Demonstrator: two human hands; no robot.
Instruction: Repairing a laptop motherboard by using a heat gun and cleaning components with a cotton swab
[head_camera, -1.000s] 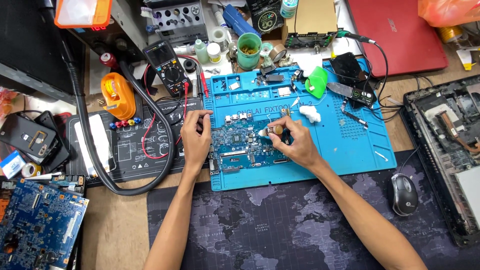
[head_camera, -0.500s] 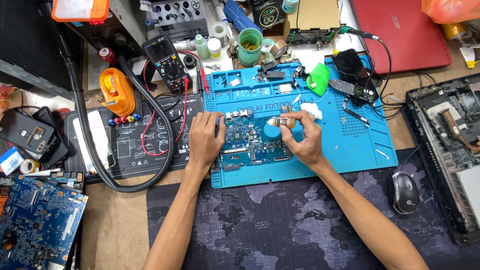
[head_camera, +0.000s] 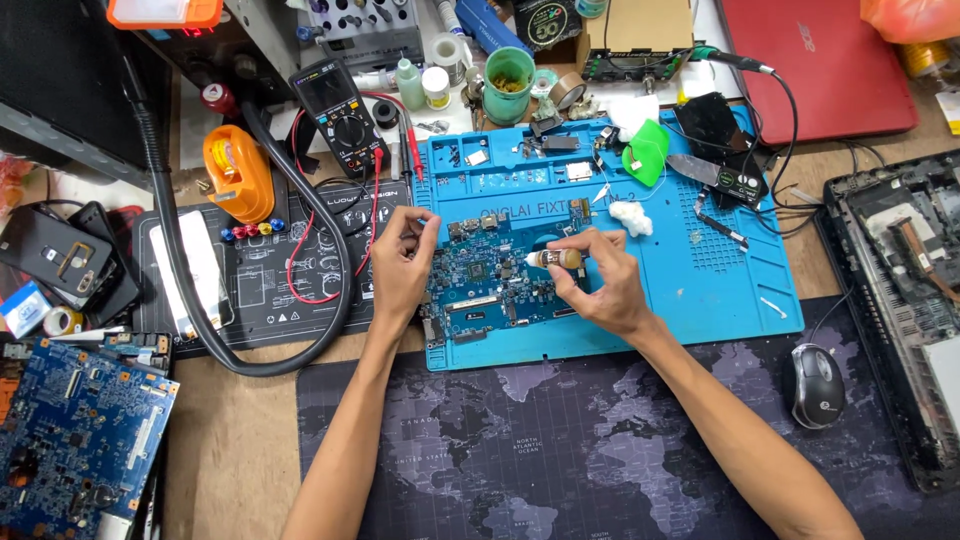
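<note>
The right hand (head_camera: 605, 285) pinched a small brown bottle (head_camera: 556, 259) between its thumb and fingers. The bottle lay sideways, with its white tip pointing left over the blue board (head_camera: 490, 280). It looked like the tip was just above the board, but it was too small to tell if they touched.

The left hand (head_camera: 400, 270) rested on the left edge of the board. Its fingers were curled together, and the fingertips pressed on the board's top left corner.

The board lay on a blue mat (head_camera: 700, 290), near the mat's left side. A white cotton ball (head_camera: 630, 217) sat on the mat just above the right hand. A green pick (head_camera: 650, 165) lay farther up.

A meter (head_camera: 335, 115) with red and black wires stood to the upper left of the mat. A black mouse (head_camera: 817, 385) sat on the dark map pad (head_camera: 560, 450) to the right. 1 more blue board (head_camera: 70, 430) lay at the far left.
</note>
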